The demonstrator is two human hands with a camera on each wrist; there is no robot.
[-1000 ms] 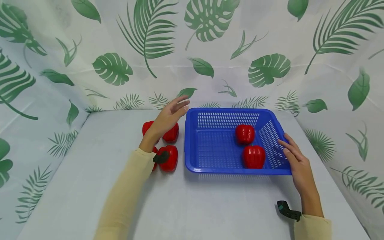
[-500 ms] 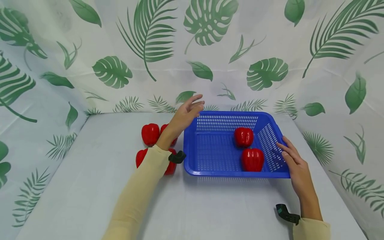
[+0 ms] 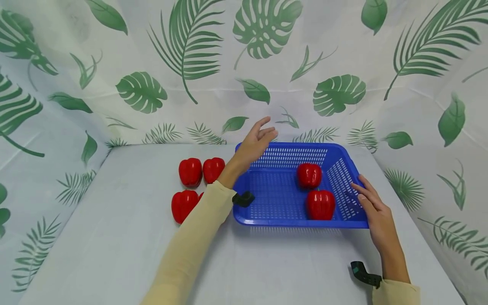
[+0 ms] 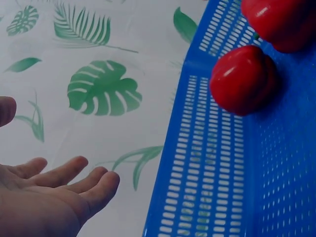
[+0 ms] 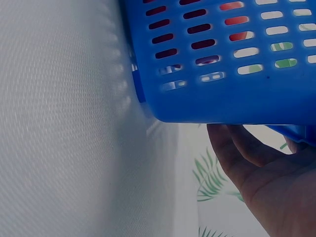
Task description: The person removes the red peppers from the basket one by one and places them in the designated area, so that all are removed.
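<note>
A blue basket [image 3: 274,222] holds two red bell peppers [image 3: 309,176] [image 3: 321,205] in its right half. My left hand [image 3: 249,150] is over the basket's back left corner, palm empty and fingers loosely spread; in the left wrist view the hand [image 4: 54,197] is beside the slotted wall, apart from it. At the right end, my right hand [image 3: 381,216] holds the basket's rim, some fingers over it. The right wrist view shows fingertips of the hand [image 5: 271,173] against the basket's outer side [image 5: 222,106].
Several red bell peppers [image 3: 190,172] stand on the white table [image 3: 114,237] left of the basket, one partly hidden by the left sleeve [image 3: 198,237]. A leaf-patterned cloth [image 3: 213,93] rises behind and at both sides. Dark devices [image 3: 244,198] are strapped at the wrists.
My left hand has moved right, from above the loose peppers to over the basket's back left corner, uncovering some peppers. The right hand and the basket have stayed in place.
</note>
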